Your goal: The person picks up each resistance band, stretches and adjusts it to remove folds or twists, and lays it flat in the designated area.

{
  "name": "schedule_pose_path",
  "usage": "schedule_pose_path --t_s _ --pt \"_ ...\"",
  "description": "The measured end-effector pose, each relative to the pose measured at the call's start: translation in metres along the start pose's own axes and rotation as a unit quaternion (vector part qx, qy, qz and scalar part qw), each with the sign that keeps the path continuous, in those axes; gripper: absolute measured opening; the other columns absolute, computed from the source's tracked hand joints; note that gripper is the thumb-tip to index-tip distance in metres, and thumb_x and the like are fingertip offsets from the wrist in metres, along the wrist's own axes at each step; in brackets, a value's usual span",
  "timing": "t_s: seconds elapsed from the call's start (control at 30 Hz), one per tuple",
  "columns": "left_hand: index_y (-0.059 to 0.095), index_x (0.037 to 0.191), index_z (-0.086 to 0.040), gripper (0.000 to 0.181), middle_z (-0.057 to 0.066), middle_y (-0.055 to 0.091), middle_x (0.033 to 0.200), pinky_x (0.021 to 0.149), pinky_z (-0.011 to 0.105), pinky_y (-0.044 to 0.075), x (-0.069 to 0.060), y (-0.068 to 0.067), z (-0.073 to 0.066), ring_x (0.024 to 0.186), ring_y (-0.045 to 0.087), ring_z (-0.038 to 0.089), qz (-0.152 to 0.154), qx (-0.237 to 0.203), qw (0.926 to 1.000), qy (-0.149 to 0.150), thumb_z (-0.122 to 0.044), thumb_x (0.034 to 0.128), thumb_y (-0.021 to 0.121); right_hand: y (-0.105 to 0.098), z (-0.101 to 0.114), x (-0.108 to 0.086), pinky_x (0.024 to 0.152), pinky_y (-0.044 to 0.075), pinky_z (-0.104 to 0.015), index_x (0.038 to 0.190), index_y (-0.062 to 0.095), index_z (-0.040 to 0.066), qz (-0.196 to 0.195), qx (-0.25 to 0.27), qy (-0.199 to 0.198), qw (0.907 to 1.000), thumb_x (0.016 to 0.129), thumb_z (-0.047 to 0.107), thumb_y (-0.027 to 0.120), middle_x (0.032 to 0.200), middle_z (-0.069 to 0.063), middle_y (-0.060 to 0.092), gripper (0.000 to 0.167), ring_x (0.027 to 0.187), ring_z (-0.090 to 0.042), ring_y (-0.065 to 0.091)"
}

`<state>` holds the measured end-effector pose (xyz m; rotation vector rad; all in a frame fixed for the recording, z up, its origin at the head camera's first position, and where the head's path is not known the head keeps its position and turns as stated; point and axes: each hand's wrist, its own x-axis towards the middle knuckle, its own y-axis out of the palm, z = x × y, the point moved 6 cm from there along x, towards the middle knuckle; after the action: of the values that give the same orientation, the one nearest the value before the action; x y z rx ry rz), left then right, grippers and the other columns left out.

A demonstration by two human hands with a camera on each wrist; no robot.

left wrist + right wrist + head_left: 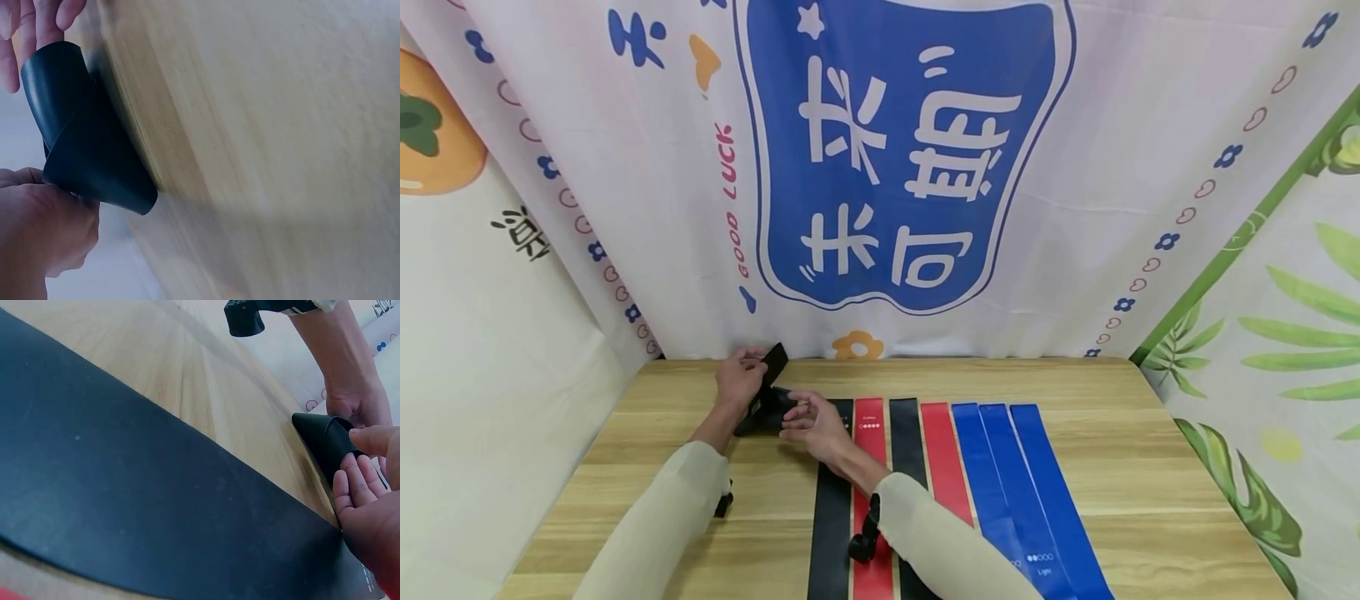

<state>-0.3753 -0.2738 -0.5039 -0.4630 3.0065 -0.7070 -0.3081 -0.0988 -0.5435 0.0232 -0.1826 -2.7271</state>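
At the table's back left, my left hand [741, 382] grips a black resistance band [769, 414] that is bent over on itself, one end sticking up past the fingers. In the left wrist view the band [94, 144] forms a rolled, cone-like loop above the wood. My right hand [816, 429] is at the loop's near end. In the right wrist view its fingertips [353, 478] reach into the opening of the band [325, 440], and the thumb lies beside the rim. The left hand's fingertips are partly hidden behind the band.
To the right lie flat bands side by side: a black one [830, 533], a red one [870, 467], another black [906, 433], another red [946, 467] and several blue ones [1045, 483]. The wooden table [1150, 467] meets a printed curtain [1120, 208] at its back edge.
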Motion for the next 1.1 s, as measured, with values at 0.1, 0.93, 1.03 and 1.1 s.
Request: schedule_pose_path --t_s 0.1,0.93,1.03,1.1 --pt "0.070 0.125 0.004 0.026 0.027 0.067 0.132 0.094 0.040 0.053 -0.001 0.000 -0.001 0.124 0.062 0.039 0.008 0.010 0.9997 0.019 -0.002 0.1025 0.059 0.001 -0.001 -0.001 0.091 0.062 -0.031 0.145 0.058 0.001 0.004 0.003 0.000 1.0000 0.093 -0.009 0.076 0.120 -0.012 0.066 0.056 0.109 -0.021 0.073" --pt "0.067 0.142 -0.006 0.037 0.017 0.060 0.149 0.059 0.019 0.052 -0.004 -0.006 0.011 0.069 0.060 0.006 0.041 -0.073 0.9946 -0.061 -0.011 0.1051 0.064 0.006 0.003 -0.005 0.088 0.058 -0.026 0.138 0.068 0.006 0.030 -0.097 -0.006 0.9948 0.092 0.005 0.082 0.112 -0.001 0.074 0.049 0.099 -0.008 0.069" --pt "0.066 0.144 -0.009 0.040 0.016 0.057 0.152 0.039 0.019 0.031 -0.006 -0.008 0.011 0.041 0.031 0.003 0.039 -0.104 0.9907 -0.078 -0.009 0.1049 0.061 0.005 0.003 -0.005 0.083 0.059 -0.026 0.146 0.059 0.004 0.020 -0.074 -0.004 0.9970 0.092 0.001 0.081 0.107 -0.003 0.075 0.058 0.097 -0.011 0.071" --pt "0.065 0.145 -0.010 0.041 0.015 0.054 0.156 0.038 0.018 0.030 -0.007 -0.009 0.008 0.040 0.029 0.002 0.039 -0.112 0.9897 -0.080 -0.008 0.1045 0.060 0.005 0.003 -0.004 0.082 0.059 -0.026 0.149 0.056 0.003 0.013 -0.066 -0.002 0.9978 0.094 0.002 0.079 0.105 -0.004 0.075 0.060 0.095 -0.012 0.072"
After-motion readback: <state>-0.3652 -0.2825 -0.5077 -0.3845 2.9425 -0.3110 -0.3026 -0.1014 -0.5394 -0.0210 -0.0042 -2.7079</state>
